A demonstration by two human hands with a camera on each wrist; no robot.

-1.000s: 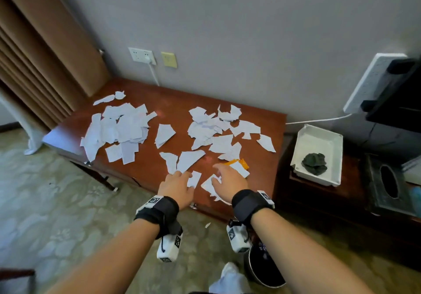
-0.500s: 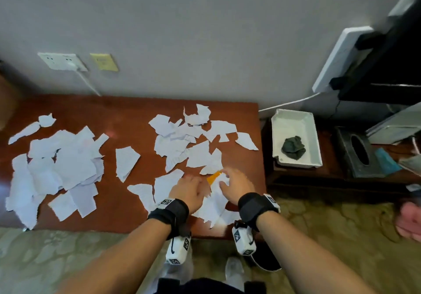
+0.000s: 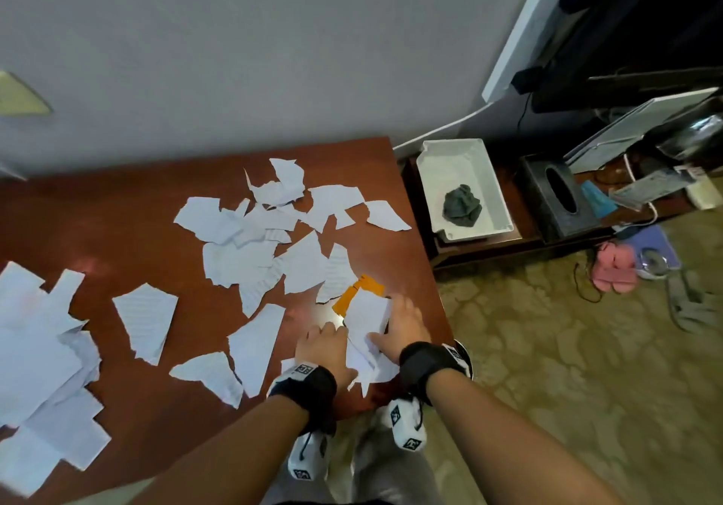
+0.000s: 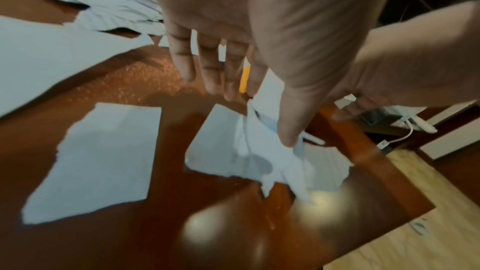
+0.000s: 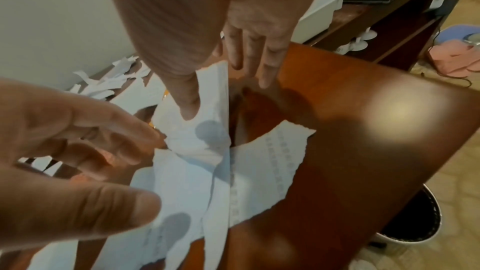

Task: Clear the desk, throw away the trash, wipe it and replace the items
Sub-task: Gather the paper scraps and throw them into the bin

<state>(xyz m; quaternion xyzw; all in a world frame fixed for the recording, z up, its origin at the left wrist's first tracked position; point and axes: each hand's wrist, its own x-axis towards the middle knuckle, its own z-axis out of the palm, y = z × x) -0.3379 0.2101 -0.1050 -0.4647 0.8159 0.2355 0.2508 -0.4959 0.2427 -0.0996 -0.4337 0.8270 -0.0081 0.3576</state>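
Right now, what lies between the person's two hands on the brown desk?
A bunch of torn white paper scraps, touching both the left hand and the right hand; the head view shows it best.

Desk [image 3: 117,223] w/ torn paper scraps [image 3: 242,262]

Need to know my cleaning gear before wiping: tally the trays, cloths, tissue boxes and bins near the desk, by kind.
White tray: 1
Dark cloth: 1
Black tissue box: 1
Bin: 1
Total: 4
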